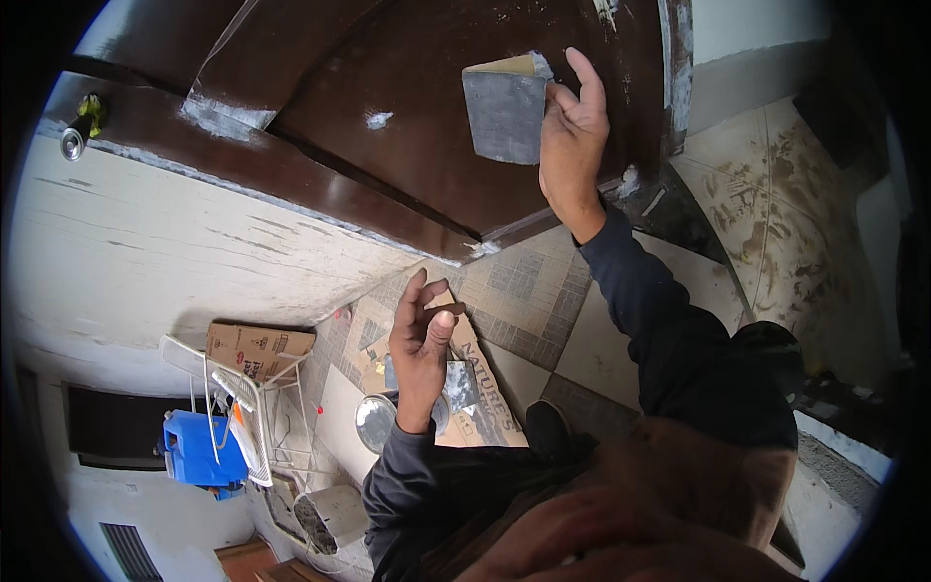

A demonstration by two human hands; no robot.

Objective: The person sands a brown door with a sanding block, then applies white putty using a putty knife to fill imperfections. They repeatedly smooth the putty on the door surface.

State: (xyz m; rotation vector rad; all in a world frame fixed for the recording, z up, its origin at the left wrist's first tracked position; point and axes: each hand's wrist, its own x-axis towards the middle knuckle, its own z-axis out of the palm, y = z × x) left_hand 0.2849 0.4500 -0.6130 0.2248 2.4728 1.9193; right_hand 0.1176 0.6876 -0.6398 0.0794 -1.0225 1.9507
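Observation:
My right hand [574, 136] is raised in front of a dark brown panelled door [388, 58]. It pinches the right edge of a folded sheet of sandpaper [504, 116], dark grey outside with a tan fold along the top. One finger points up, away from the sheet. White filler patches [378, 119] mark the door's surface. Lower down, my left hand [422, 339] hangs over the floor with its fingers apart and nothing visible in it. Beneath it lie a flattened cardboard sheet [495, 412], a round can lid [375, 423] and a grey-white smeared plate [462, 384].
At the left stand a white metal-framed chair [257, 388], a blue jerrycan [204, 448] and a cardboard box [257, 351]. A door knob [73, 144] sticks out at upper left. Patterned tiles [514, 301] cover the floor; those at right are dirt-stained. My shoe [548, 427] shows below.

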